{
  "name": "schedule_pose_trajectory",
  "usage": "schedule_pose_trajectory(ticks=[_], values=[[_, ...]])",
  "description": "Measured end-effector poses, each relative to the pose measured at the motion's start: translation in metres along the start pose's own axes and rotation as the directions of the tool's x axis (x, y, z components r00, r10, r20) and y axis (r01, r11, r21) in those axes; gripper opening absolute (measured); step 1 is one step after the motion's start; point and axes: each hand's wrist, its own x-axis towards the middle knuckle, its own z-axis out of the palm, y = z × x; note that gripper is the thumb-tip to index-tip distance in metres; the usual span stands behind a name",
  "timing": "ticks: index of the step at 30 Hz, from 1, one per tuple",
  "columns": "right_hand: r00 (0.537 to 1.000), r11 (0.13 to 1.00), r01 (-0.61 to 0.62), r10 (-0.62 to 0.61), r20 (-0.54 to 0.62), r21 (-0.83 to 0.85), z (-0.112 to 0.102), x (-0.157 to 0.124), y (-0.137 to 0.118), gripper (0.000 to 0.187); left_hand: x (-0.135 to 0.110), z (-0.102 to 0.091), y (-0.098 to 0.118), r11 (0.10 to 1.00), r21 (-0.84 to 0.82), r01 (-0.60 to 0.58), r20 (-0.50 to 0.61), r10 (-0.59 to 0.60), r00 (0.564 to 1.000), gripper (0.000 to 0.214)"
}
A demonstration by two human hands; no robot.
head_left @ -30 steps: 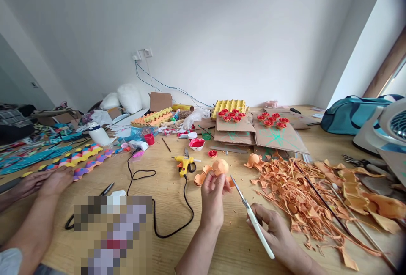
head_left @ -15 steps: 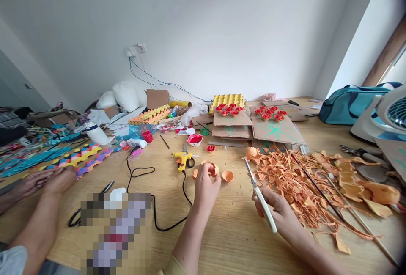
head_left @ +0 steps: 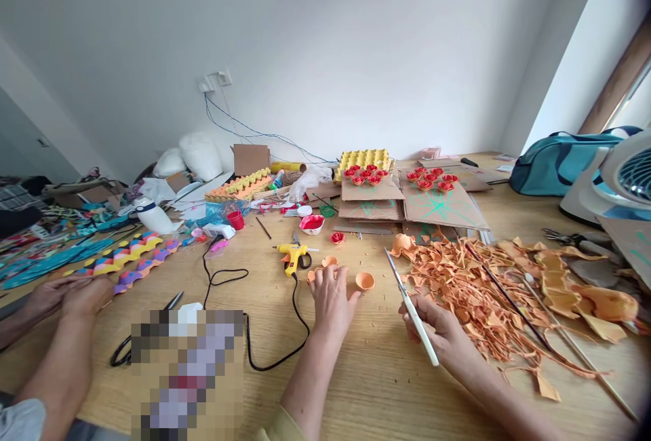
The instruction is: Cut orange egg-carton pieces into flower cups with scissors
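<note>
My right hand point(head_left: 432, 326) is wrapped round the white handles of a pair of scissors point(head_left: 413, 309), whose blades point up and away towards the orange scraps. My left hand point(head_left: 333, 302) lies palm down over small orange egg-carton cups, its fingers apart. One orange cup point(head_left: 329, 261) shows just beyond the fingertips, and another is partly covered at the left of them. A separate orange cup point(head_left: 365, 281) stands upright to the right of the thumb. Whatever lies directly beneath the fingers is hidden.
A yellow glue gun point(head_left: 292, 258) with a black cord lies left of my left hand. Orange cut scraps point(head_left: 468, 292) are heaped at right. Red flowers stand on cardboard point(head_left: 447, 207) behind. Another person's hands point(head_left: 76, 295) hold a painted carton strip at left.
My left hand has lowered and spread its fingers; the orange cup it was pinching is no longer seen between them. The scissors stay in my right hand, almost unmoved.
</note>
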Motion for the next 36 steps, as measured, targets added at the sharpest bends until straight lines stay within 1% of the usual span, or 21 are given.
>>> schedule_pose_trajectory(ticks=[3,6,9,12,17,20,22,24,26,28,29,32,36], values=[[1.0,1.0,0.005,-0.005,0.001,0.002,0.001,0.0,0.001,0.034,0.0,0.004,0.007,0.986,0.028,-0.166,0.046,0.164,0.985,0.046],[1.0,1.0,0.007,-0.007,0.002,0.001,0.002,0.0,0.0,0.033,0.001,0.013,0.011,0.97,0.026,-0.243,0.09,0.24,0.967,0.049],[1.0,1.0,0.011,-0.011,0.006,-0.002,0.002,0.0,-0.001,0.033,0.0,0.018,0.014,0.965,0.025,-0.261,0.125,0.256,0.958,0.047],[1.0,1.0,0.018,-0.018,0.008,-0.006,0.001,0.0,-0.003,0.032,0.0,0.018,0.017,0.965,0.019,-0.26,0.14,0.255,0.957,0.045],[1.0,1.0,0.018,-0.018,0.001,-0.018,0.0,-0.001,-0.004,0.03,0.0,0.012,0.018,0.975,0.009,-0.223,0.134,0.22,0.966,0.039],[1.0,1.0,0.015,-0.015,-0.017,-0.02,0.001,-0.001,-0.002,0.03,-0.001,0.011,0.018,0.976,-0.035,-0.216,0.126,0.219,0.968,0.033],[0.999,1.0,0.014,-0.015,-0.04,-0.012,0.0,0.0,0.0,0.03,-0.001,0.01,0.019,0.974,-0.073,-0.216,0.118,0.224,0.968,0.033],[0.996,1.0,0.01,-0.009,-0.084,0.004,-0.001,0.001,0.003,0.029,-0.003,0.009,0.023,0.966,-0.156,-0.207,0.095,0.223,0.97,0.037],[0.991,0.999,-0.004,0.008,-0.137,0.032,-0.003,0.004,0.007,0.028,-0.004,0.008,0.028,0.928,-0.329,-0.174,0.062,0.205,0.977,0.04],[0.985,0.997,-0.02,0.032,-0.171,0.073,-0.005,0.006,0.009,0.029,-0.006,0.006,0.033,0.838,-0.527,-0.139,0.046,0.192,0.98,0.041],[0.983,0.995,-0.026,0.043,-0.178,0.098,-0.006,0.007,0.01,0.03,-0.008,0.005,0.036,0.789,-0.601,-0.13,0.046,0.196,0.979,0.04],[0.982,0.985,-0.034,0.065,-0.177,0.171,-0.007,0.01,0.01,0.036,-0.012,0.003,0.043,0.697,-0.705,-0.131,0.054,0.237,0.97,0.038],[0.981,0.968,-0.038,0.082,-0.173,0.246,-0.004,0.012,0.008,0.043,-0.015,0.003,0.046,0.652,-0.75,-0.11,0.091,0.266,0.96,0.039]])
